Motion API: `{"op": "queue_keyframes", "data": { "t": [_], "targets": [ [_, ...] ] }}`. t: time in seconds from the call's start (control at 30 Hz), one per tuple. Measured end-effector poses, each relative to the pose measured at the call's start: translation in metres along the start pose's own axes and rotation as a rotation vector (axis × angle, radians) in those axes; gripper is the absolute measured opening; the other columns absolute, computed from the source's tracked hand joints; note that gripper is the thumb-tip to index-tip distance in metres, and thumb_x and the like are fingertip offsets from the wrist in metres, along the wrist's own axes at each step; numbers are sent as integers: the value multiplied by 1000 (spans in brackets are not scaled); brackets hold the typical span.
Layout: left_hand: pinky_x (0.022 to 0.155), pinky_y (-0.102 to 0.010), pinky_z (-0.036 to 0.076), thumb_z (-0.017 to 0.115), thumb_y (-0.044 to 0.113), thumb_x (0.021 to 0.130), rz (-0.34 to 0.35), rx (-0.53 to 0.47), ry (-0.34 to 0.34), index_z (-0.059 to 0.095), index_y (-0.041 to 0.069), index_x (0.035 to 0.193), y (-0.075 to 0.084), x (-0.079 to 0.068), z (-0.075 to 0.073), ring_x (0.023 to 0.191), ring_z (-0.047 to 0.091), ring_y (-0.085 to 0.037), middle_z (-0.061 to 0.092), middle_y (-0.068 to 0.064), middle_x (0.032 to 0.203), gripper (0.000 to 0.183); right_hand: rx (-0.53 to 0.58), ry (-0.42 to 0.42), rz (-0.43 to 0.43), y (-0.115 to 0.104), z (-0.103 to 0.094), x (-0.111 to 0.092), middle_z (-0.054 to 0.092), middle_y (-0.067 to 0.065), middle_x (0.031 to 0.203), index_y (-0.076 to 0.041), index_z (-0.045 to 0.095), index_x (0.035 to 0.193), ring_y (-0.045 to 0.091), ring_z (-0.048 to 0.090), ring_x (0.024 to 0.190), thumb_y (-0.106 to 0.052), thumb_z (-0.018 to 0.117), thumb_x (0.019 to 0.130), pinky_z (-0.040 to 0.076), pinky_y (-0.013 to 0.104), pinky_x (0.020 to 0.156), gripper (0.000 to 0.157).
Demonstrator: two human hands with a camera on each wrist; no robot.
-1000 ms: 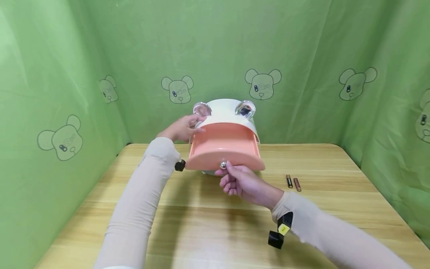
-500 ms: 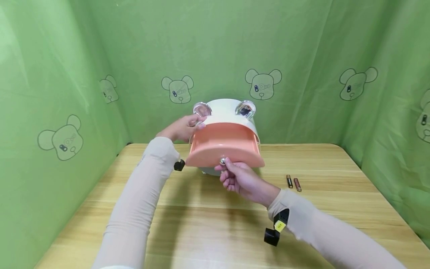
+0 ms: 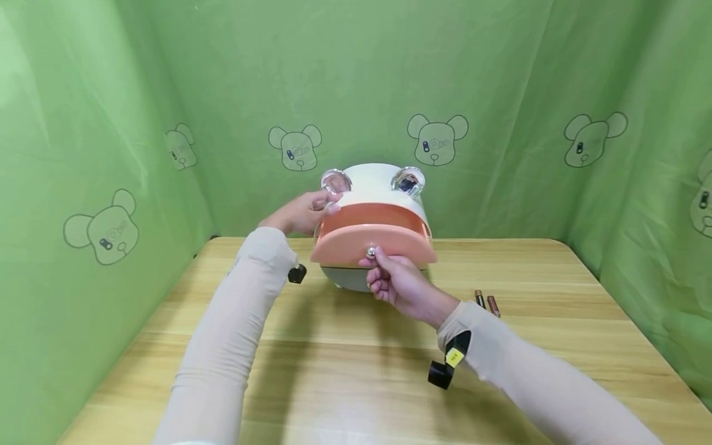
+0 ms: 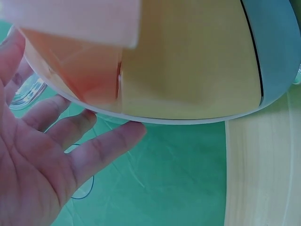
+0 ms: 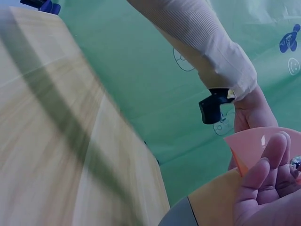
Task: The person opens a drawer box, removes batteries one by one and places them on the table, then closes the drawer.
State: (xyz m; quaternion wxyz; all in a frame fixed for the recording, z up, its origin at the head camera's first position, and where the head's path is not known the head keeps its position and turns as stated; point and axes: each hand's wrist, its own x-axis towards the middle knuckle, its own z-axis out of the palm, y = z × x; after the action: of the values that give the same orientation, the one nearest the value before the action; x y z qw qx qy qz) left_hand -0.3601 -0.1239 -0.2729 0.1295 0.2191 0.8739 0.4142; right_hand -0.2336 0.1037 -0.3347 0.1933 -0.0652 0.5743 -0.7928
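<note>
A white storage box (image 3: pixel 371 180) with two shiny ears stands at the back of the table. Its salmon-pink drawer (image 3: pixel 345 243) is partly pulled out. In the head view my right hand (image 3: pixel 405 284) pinches the small silver knob (image 3: pixel 371 252) on the drawer front between thumb and finger. My left hand (image 3: pixel 300 213) rests against the box's left side, beside the left ear (image 3: pixel 336 181). The left wrist view shows the fairly straight fingers (image 4: pixel 108 146) of that hand touching the curved side of the box. The drawer's inside is mostly hidden behind its front.
Two batteries, a black one with a copper end (image 3: pixel 479 298) and a reddish-brown one (image 3: pixel 492 305), lie on the wooden table (image 3: pixel 334 371) right of the box, partly covered by the right sleeve. Green curtains (image 3: pixel 356 80) with bear-head prints surround the table.
The drawer has slid inward, with my right hand moving forward on its knob. More of the grey lower part of the box shows. My left hand stays at the box's side.
</note>
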Motion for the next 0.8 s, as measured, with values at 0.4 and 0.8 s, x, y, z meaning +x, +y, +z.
{"op": "queue_keyframes", "data": {
  "t": [0.4,0.8],
  "targets": [
    [83,-40,55,50,34,101,0,-12,5,59,18,123,0,-2,0,110,59,-28,54,-13,138,28,17,30,-6,-7,-5,20,57,-1,73,-6,62,103,8,50,60,-37,40,104,44,19,55,38],
    [101,-50,42,49,43,100,22,37,22,59,18,124,-2,-4,1,126,48,-34,45,-14,146,36,-5,64,-6,-10,-10,36,56,-2,75,-8,61,103,9,50,61,-39,41,103,40,20,55,37]
  ]
}}
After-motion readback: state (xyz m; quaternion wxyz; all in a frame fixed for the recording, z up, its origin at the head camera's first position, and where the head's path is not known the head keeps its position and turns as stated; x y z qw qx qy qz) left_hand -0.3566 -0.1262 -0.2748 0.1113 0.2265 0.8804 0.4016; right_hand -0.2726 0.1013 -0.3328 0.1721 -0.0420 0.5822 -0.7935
